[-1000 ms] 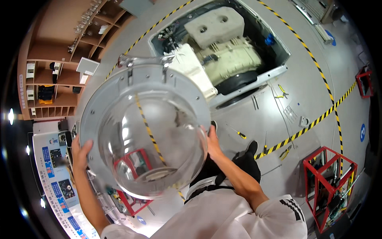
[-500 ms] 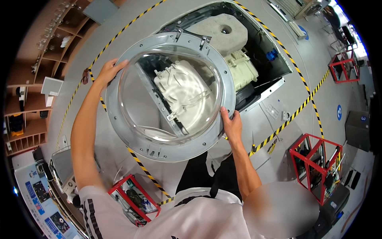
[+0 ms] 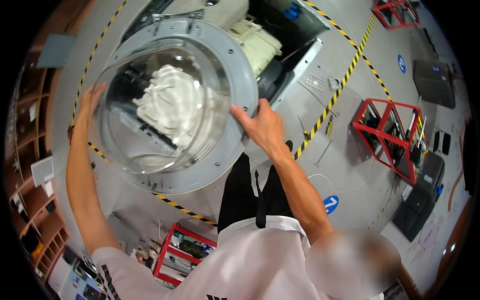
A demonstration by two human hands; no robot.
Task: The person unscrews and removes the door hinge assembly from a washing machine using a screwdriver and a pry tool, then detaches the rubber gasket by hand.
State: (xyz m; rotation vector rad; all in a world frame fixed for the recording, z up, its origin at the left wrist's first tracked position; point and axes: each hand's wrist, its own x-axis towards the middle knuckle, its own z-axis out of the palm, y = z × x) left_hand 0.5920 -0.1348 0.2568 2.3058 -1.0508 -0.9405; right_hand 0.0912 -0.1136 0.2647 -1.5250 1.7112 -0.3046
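Between my two hands is a round washing-machine door [image 3: 239, 75], a grey ring with a clear bulging glass bowl and a metal hinge at its far edge. My left hand [image 3: 91, 100] grips the ring's left side, its fingers partly hidden behind the glass. On the right rim my right hand [image 3: 262, 125] is closed, thumb on top and fingers underneath. The opened washing machine [image 3: 305, 57] lies beyond the door, with a pale concrete weight [image 3: 225, 12] and a cream plastic housing [image 3: 257, 47] inside. Through the glass a whitish moulded part shows, distorted.
Red-framed tool carts stand on the right [image 3: 387, 135] and near my left side [image 3: 182, 252]. Screwdriver-like tools and a cable lie on the floor by the striped tape [image 3: 325, 112]. Wooden shelving [image 3: 37, 185] lines the left, and a dark box [image 3: 432, 82] sits at far right.
The door, held in both hands, has shifted left and tilted, so its glass bowl now leans leftward. My view has turned, and the surroundings have slid across it.
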